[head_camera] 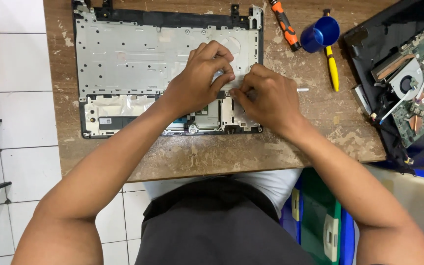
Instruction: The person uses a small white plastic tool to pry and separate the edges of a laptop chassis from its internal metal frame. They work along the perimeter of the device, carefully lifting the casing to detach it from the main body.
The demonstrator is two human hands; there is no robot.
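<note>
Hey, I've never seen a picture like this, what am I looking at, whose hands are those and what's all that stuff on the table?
This is one picture from a camera worn on a person's head, looking down at their own two bare hands; there is no machine. On a worn wooden table lies the opened top half of a laptop, its metal inner side up. The left hand presses on it with curled fingers. The right hand sits beside it and closes on a thin tool, whose metal end sticks out. Further back lie an orange screwdriver, a blue cup and a yellow tool. At the right is the laptop base with its fan showing.
</note>
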